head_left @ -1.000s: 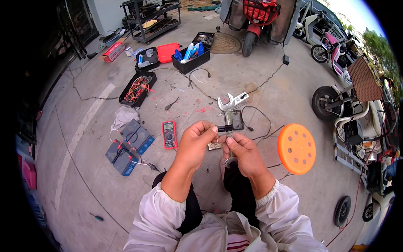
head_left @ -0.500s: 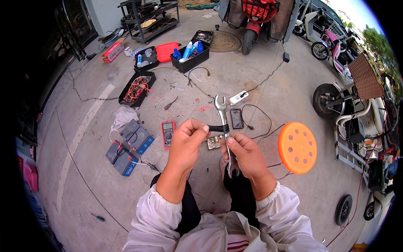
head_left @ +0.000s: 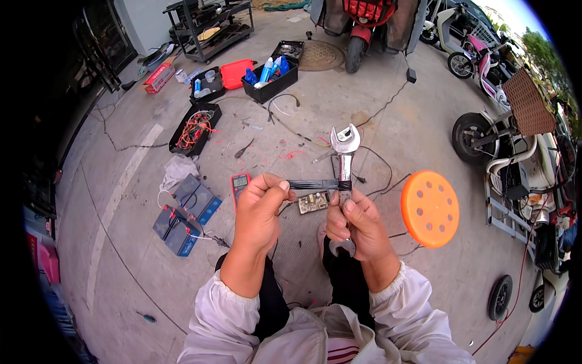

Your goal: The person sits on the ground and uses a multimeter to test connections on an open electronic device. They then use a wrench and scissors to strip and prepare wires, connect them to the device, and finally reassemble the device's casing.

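Note:
My right hand [head_left: 359, 224] holds a silver double open-ended wrench [head_left: 345, 167] upright, its fingers closed round the lower shank. A black strip [head_left: 312, 184], looking like tape, is wrapped round the shank just above that hand. My left hand [head_left: 257, 209] pinches the strip's other end, drawn taut sideways to the left. Below the strip, a small circuit board [head_left: 313, 203] lies on the ground between my hands. Partly covered by my left hand is a red multimeter [head_left: 240, 182].
An orange round stool [head_left: 430, 209] with holes stands at the right. Two battery packs [head_left: 197, 197] lie to the left. Beyond them sit a black bin of wires [head_left: 209, 112] and a bin of bottles [head_left: 273, 91]. Parked scooters [head_left: 473, 148] line the right side; cables cross the concrete.
The wrench has turned its face toward me and moved slightly right. My left hand has shifted left and down, so a longer, flatter stretch of strip shows between my hands.

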Action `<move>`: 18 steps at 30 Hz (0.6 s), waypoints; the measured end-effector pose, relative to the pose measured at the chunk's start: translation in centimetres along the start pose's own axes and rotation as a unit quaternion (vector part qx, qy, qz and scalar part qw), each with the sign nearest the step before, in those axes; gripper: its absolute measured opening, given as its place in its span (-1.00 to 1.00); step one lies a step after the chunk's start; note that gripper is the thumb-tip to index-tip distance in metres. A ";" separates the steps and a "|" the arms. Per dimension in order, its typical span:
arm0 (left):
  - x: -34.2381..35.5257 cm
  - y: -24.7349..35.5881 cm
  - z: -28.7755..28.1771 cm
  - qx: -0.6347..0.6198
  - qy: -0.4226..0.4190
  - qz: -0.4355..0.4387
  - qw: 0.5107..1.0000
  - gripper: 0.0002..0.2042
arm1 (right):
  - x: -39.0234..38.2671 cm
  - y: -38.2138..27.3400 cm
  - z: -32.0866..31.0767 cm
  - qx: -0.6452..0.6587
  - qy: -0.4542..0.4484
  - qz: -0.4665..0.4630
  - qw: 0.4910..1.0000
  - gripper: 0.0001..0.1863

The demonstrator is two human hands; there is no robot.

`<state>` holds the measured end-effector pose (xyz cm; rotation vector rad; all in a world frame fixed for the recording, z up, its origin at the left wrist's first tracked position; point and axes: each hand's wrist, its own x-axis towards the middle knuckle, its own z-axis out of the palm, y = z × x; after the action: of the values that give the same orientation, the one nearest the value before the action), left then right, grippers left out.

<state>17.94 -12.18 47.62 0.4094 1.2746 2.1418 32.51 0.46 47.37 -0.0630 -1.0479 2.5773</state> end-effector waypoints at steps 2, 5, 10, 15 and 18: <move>0.0 0.3 0.0 0.013 -0.017 0.036 0.999 -0.93 | 0.1 0.2 0.0 -0.090 0.047 0.007 0.995 -0.79; -0.3 0.5 0.4 0.047 -0.021 0.045 0.998 -0.94 | 0.1 0.8 -0.7 -0.169 0.137 0.053 0.975 -0.77; -0.2 -0.3 0.1 0.029 -0.033 0.022 0.999 -0.95 | -0.1 0.2 -0.5 -0.056 0.124 -0.003 0.991 -0.78; 0.2 -0.7 -0.5 -0.011 -0.039 0.000 0.999 -0.94 | -0.8 -1.2 -1.6 0.128 -0.004 0.038 0.991 -0.79; 0.3 -0.1 -1.2 0.001 -0.022 -0.002 1.000 -0.93 | -0.9 -1.8 -1.3 0.045 -0.005 0.058 0.997 -0.77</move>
<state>17.10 -12.77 46.90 0.4519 1.2511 2.1170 34.17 2.24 47.60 -0.0914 -0.9578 2.7287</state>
